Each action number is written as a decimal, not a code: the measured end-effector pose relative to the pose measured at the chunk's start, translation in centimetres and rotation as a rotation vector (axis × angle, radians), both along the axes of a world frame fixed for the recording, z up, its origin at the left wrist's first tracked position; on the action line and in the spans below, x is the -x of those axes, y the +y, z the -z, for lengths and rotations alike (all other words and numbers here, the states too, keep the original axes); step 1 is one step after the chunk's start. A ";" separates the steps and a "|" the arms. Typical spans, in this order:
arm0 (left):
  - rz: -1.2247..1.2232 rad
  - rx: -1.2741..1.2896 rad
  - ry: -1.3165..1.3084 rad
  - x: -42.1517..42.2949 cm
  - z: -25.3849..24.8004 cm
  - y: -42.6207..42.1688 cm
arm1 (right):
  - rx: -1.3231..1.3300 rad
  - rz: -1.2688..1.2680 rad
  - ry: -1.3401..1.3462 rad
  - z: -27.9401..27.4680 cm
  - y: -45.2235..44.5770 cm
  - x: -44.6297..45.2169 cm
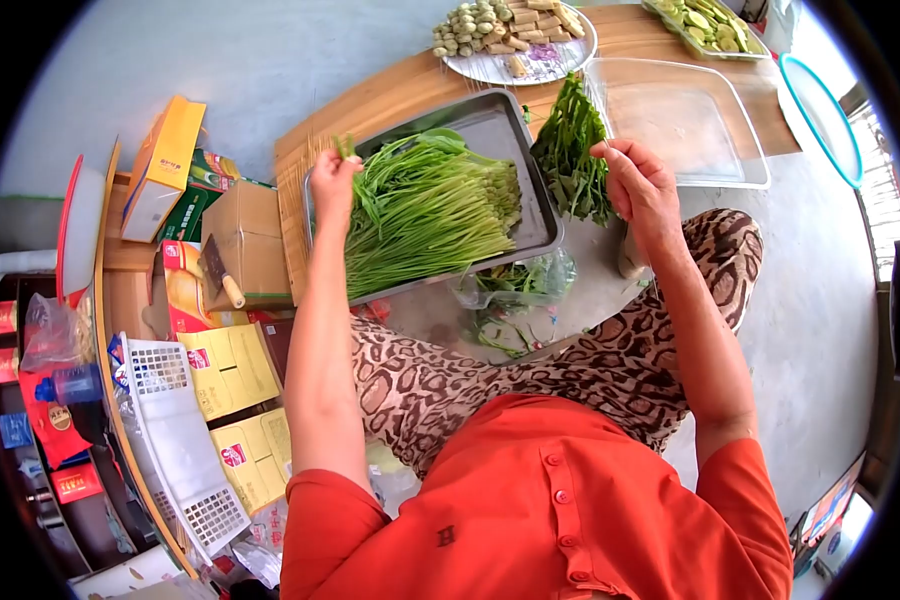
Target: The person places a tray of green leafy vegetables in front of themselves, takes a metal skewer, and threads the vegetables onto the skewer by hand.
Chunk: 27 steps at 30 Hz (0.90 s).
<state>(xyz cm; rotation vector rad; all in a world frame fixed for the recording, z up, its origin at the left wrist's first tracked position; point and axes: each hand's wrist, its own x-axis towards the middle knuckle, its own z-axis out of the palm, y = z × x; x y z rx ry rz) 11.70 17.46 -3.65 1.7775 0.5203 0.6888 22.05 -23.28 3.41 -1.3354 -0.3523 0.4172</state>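
Note:
My left hand (pixel 334 185) is raised over the left edge of a dark metal tray (pixel 485 112), its fingers closed on a short green stem (pixel 344 146). Long thin green stems with leaves (pixel 420 215) lie in a thick layer in the tray. To the right of the tray, my right hand (pixel 638 185) pinches the end of a skewer that runs up beside dark leafy greens (pixel 573 150). Those greens hang bunched together just left of my fingers, between the tray and a clear plastic box (pixel 680 125).
A white plate (pixel 570 70) of skewered rolls is at the table's back, with a tray of green slices (pixel 710 28) to its right. Below the metal tray is a plastic bag of greens (pixel 530 278). Cardboard boxes (pixel 245 235) and a cleaver (pixel 220 272) stand at left.

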 end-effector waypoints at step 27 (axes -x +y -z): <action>0.237 0.960 -0.390 11.7 -7.8 -14.5 | 0.220 -0.449 0.203 -9.7 0.4 13.7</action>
